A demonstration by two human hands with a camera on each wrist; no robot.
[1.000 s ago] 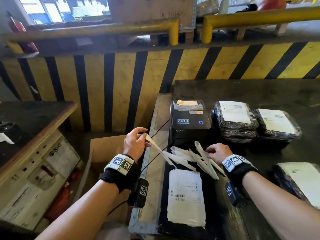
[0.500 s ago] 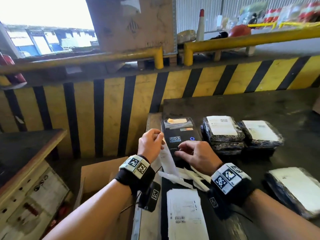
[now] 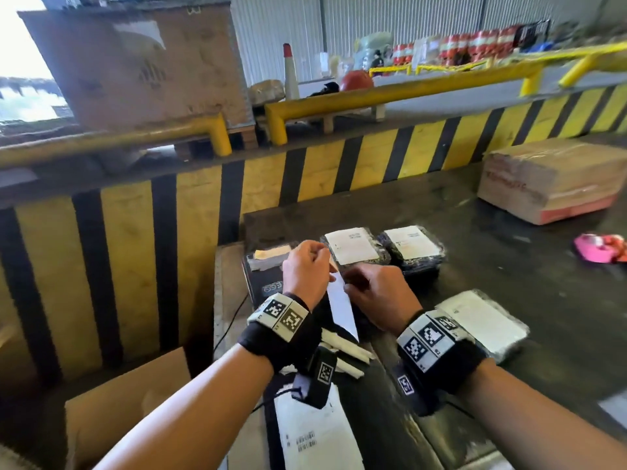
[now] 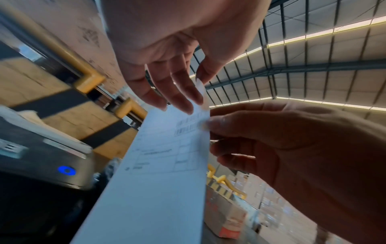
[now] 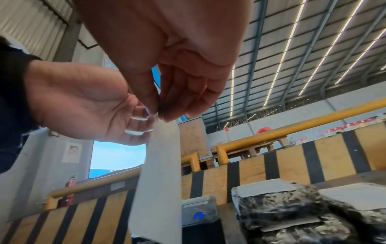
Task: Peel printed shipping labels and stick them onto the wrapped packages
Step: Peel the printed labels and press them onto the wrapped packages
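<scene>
A white shipping label (image 3: 341, 307) hangs upright in the air in front of the black label printer (image 3: 263, 278). Its print shows in the left wrist view, on the label (image 4: 163, 165). My left hand (image 3: 324, 262) pinches its top end between fingers and thumb. My right hand (image 3: 349, 287) pinches the same top edge from the right, thumb against fingertips (image 5: 158, 112). Two wrapped black packages (image 3: 353, 249) (image 3: 412, 245), each bearing a label, lie behind the hands. A third wrapped package (image 3: 485, 325) lies to my right.
Loose backing strips (image 3: 342, 351) and a stack of printed labels (image 3: 315, 432) lie on the table below my wrists. A taped cardboard box (image 3: 549, 188) and a pink item (image 3: 600, 247) sit far right. An open carton (image 3: 129, 401) stands low left, by the striped barrier (image 3: 135, 259).
Both hands have come together and risen in front of the printer with one label between them. The right hand left the strips on the table. The head view has tilted up.
</scene>
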